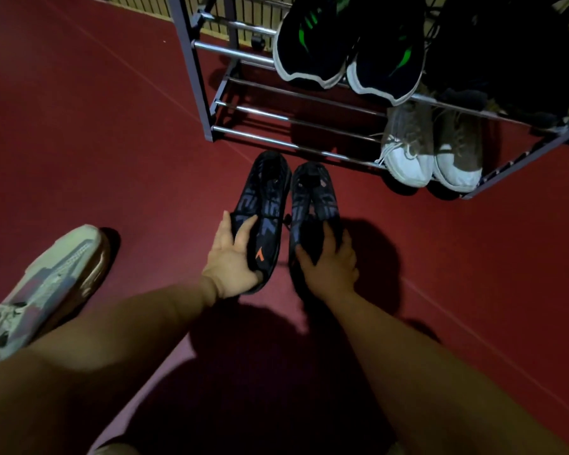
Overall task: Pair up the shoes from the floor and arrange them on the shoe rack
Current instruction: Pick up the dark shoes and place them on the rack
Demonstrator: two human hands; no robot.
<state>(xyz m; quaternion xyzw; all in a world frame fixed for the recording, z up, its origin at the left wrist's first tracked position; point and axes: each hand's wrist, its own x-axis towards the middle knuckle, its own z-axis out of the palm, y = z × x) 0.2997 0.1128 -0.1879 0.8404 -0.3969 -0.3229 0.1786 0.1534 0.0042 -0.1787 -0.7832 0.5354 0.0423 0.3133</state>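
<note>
The left hand (230, 257) and right hand (329, 267) cover the heels of the left dark shoe (263, 195) and right dark shoe (312, 198). The pale sneaker (46, 284) runs off the left edge, the shoe rack (193, 67) off top and right.

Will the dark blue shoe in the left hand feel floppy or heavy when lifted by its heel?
Probably light: the left hand grips the dark blue shoe by its heel. Its knit-looking upper may flex; the toe could droop.
</note>
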